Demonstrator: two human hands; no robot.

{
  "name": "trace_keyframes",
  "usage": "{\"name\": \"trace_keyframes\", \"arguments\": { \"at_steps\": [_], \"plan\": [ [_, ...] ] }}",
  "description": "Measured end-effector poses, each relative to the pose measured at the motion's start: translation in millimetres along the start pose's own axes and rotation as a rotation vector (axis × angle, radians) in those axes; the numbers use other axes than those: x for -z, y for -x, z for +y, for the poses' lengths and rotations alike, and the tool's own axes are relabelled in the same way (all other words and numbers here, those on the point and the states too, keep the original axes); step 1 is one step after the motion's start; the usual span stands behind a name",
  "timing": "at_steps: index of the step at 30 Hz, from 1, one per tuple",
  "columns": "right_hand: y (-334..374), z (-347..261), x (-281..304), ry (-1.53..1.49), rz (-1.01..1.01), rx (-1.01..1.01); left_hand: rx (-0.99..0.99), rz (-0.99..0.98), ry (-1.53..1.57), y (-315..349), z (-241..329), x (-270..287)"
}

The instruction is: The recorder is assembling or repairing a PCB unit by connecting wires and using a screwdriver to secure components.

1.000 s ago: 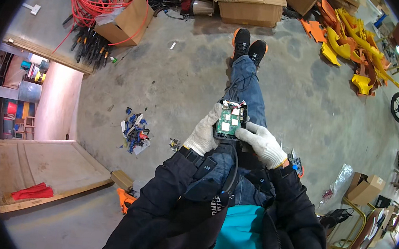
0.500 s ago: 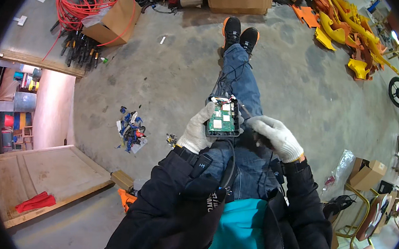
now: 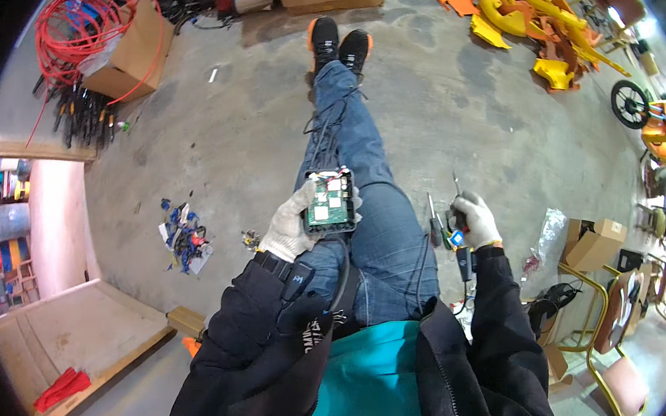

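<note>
The left hand (image 3: 290, 222), gloved, has its grip closed around a black housing (image 3: 333, 229) with an exposed green circuit board (image 3: 330, 201), over the legs. The right hand (image 3: 474, 219) clamps its grip on a slim-shafted tool (image 3: 456, 184), near hand tools (image 3: 436, 231) on the floor (image 3: 422, 89). Toward the floor's far edge lie coiled red cable (image 3: 54, 65), left, and yellow-orange panels (image 3: 502, 18), right.

At upper left, a red cable coil (image 3: 55, 57) overlaps a cardboard box (image 3: 136, 54). Yellow and orange pieces (image 3: 502, 15) lie heaped at upper right. A red cloth (image 3: 62, 390) rests on a pale board (image 3: 101, 318), lower left.
</note>
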State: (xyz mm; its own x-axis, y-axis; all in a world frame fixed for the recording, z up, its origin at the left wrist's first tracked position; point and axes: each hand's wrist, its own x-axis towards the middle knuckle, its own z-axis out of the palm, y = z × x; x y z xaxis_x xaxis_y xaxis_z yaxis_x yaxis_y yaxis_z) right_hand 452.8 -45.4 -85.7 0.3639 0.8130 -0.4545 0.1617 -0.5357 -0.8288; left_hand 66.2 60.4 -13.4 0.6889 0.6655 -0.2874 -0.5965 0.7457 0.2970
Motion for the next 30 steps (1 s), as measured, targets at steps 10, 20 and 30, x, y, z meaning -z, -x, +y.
{"name": "trace_keyframes", "arguments": {
  "at_steps": [10,20,30],
  "plan": [
    [35,128,2,0.352,-0.128,-0.645,0.078,0.122,0.013,-3,-2,8],
    [32,125,-22,0.479,-0.191,-0.427,0.069,0.178,-0.117,-7,-5,9],
    [27,111,-52,0.398,-0.154,-0.433,0.042,0.182,-0.128,-5,-9,7]
  ]
}}
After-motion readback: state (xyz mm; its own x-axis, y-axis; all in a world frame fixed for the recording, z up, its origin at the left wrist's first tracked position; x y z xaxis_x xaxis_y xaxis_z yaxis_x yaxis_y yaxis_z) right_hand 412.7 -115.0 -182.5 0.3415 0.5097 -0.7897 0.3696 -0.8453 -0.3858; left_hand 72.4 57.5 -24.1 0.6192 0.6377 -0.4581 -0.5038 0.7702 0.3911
